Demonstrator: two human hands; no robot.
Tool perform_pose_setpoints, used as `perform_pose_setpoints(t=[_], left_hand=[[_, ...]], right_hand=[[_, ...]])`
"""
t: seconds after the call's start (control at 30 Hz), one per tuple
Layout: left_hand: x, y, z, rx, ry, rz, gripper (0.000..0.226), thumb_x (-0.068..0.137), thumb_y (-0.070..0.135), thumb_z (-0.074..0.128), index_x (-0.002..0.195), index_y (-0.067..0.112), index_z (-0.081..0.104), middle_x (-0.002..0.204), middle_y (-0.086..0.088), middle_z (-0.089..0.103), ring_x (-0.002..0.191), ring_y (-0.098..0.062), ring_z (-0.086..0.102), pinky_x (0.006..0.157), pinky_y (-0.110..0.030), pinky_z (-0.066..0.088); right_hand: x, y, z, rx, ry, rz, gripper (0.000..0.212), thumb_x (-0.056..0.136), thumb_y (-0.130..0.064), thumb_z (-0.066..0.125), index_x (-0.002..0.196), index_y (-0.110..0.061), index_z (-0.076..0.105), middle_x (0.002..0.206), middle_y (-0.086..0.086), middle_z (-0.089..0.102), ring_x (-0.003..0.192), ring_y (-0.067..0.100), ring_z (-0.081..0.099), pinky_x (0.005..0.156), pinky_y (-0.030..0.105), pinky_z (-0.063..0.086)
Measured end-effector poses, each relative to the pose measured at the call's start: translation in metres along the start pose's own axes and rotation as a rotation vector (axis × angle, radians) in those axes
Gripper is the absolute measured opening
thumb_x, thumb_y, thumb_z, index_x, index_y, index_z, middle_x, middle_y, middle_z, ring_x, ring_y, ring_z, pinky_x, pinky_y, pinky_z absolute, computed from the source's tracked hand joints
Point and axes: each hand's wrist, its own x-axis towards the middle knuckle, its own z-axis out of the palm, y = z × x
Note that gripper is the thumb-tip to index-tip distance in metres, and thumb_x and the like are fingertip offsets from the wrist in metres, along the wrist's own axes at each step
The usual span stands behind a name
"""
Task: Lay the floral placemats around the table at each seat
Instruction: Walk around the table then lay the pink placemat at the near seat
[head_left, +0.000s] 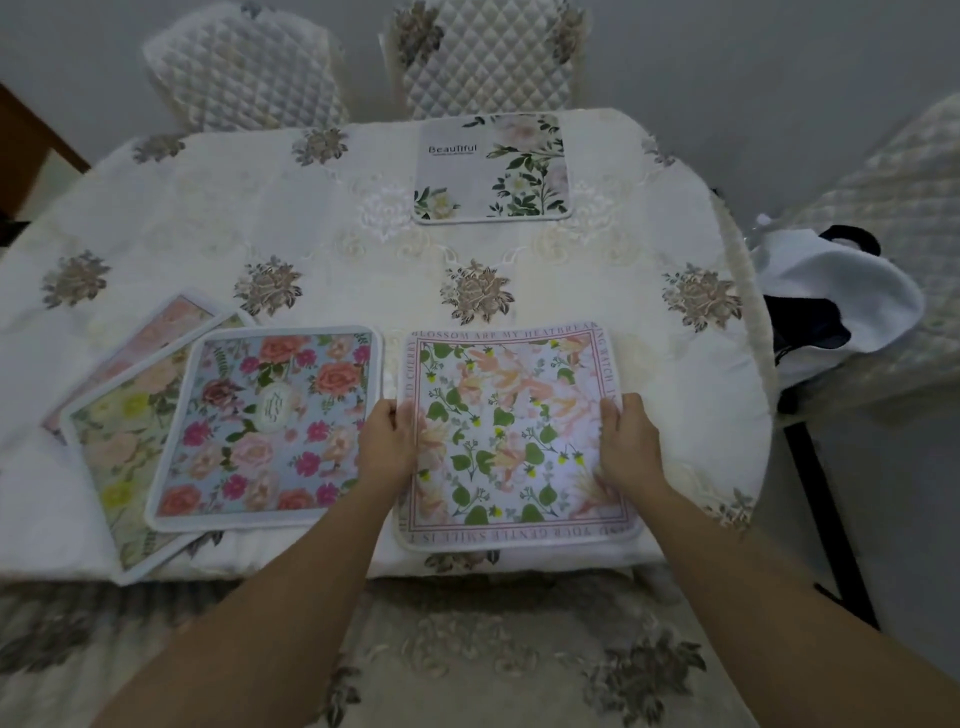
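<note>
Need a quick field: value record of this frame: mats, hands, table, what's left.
surface: table under a cream floral tablecloth
mat in hand: placemat with lettered border, flat at the near edge
left hand: grip on that mat's left edge
right hand: grip on its right edge
placed mat: "Beautiful" placemat, far side, before a quilted chair
unplaced: stack of three mats, fanned at near left, rose-print on top
other seats: second far chair has no mat before it
off-table: white and dark cloth at right
</note>
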Motion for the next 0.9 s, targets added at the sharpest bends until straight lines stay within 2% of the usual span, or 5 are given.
perform_pose_setpoints(t=[0.13,0.3,0.53,0.7,0.9], left_hand=[[0.006,-0.017,0.008,-0.026,-0.043,-0.066,0.028,0.103,0.027,0.042,0.093,0.003,0.054,0.088,-0.017,0.061,0.079,-0.03,0.058,0.071,-0.042,0.049],[0.009,-0.021,0.012,-0.011,-0.04,-0.091,0.022,0.103,0.022,0.042,0.092,0.005,0.052,0.078,-0.005,0.055,0.067,-0.016,0.05,0.055,-0.024,0.037],[0.006,-0.024,0.01,0.008,-0.024,-0.099,0.021,0.103,0.022,0.043,0.092,0.007,0.053,0.076,-0.001,0.054,0.065,-0.011,0.049,0.055,-0.025,0.036],[0.01,-0.026,0.006,0.028,-0.048,-0.094,0.023,0.101,0.025,0.047,0.094,0.005,0.057,0.085,-0.012,0.063,0.074,-0.023,0.055,0.063,-0.033,0.042],[0.007,-0.022,-0.004,0.097,-0.082,-0.051,0.018,0.1,0.024,0.05,0.104,0.009,0.06,0.09,0.0,0.06,0.084,-0.018,0.055,0.066,-0.026,0.04]], right_hand=[[0.003,0.006,0.013,-0.003,-0.016,0.028,0.028,0.104,-0.034,0.034,0.094,-0.009,0.041,0.083,0.011,0.055,0.076,0.03,0.054,0.064,0.036,0.039],[0.002,0.01,0.016,-0.023,-0.001,0.034,0.026,0.105,-0.032,0.035,0.094,-0.009,0.042,0.081,0.008,0.054,0.074,0.027,0.052,0.063,0.034,0.035],[-0.002,0.01,0.018,-0.027,-0.005,0.043,0.025,0.105,-0.03,0.035,0.096,-0.008,0.043,0.082,0.009,0.055,0.074,0.027,0.052,0.064,0.033,0.034],[0.001,0.01,0.016,-0.036,-0.023,0.046,0.026,0.104,-0.028,0.039,0.098,-0.005,0.048,0.077,0.003,0.052,0.074,0.026,0.051,0.063,0.032,0.033],[0.002,0.007,0.007,-0.044,-0.081,0.07,0.023,0.099,-0.026,0.048,0.108,-0.006,0.051,0.09,0.008,0.06,0.079,0.028,0.057,0.066,0.032,0.04]])
